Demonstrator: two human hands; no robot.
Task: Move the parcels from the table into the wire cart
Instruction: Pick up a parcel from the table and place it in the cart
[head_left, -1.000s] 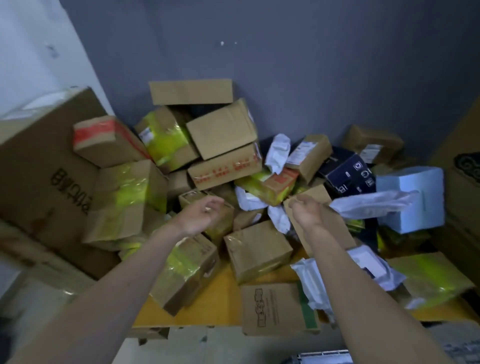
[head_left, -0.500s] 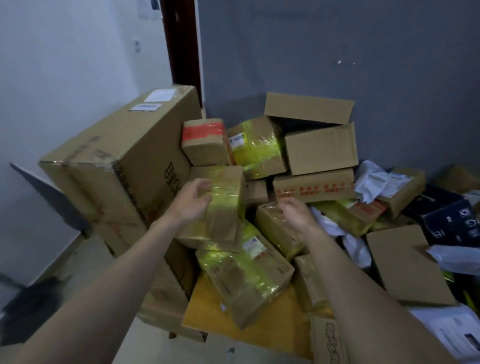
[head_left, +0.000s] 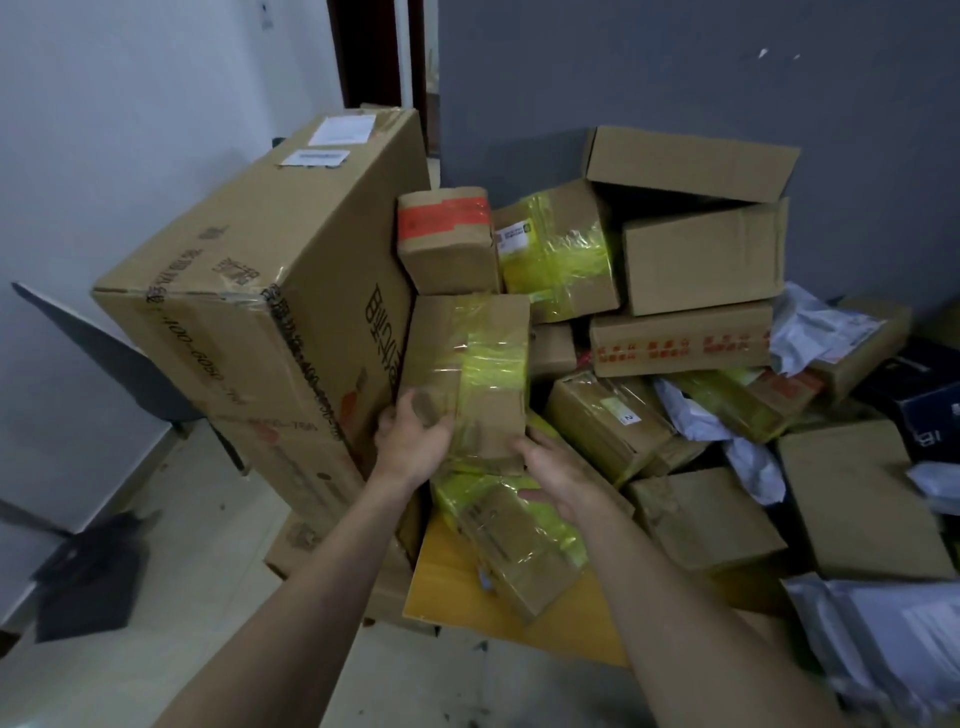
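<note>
Grey wall behind, pale wall and a dark doorway far left; yellow desk (head_left: 462, 587) heaped with parcels, no wire cart in view. Largest item: big carton (head_left: 270, 312), far left, leaning against the heap and apparently standing off the desk edge. Next, an open-flapped box (head_left: 701, 254) on top of a long red-printed box (head_left: 680, 338), far centre. Orange-taped box (head_left: 447, 239) sits directly on the target parcel, a tall yellow-taped box (head_left: 467, 374) standing on end at the left of the heap. Below it, a yellow-wrapped parcel (head_left: 514, 545) juts over the near desk edge. Left hand (head_left: 410, 441) is cupped on the tall box's lower left side, fingers curled on the cardboard; right hand (head_left: 556, 478) is at its lower right corner, fingers spread, contact there not certain. Grip looks partial, not a full clamp. Risks, as judged: pulling the tall box out removes support from the orange-taped box, which could topple left or forward; glossy tape may slip under the palms; the overhanging parcel could be nudged to the floor; the leaning carton might shift.
</note>
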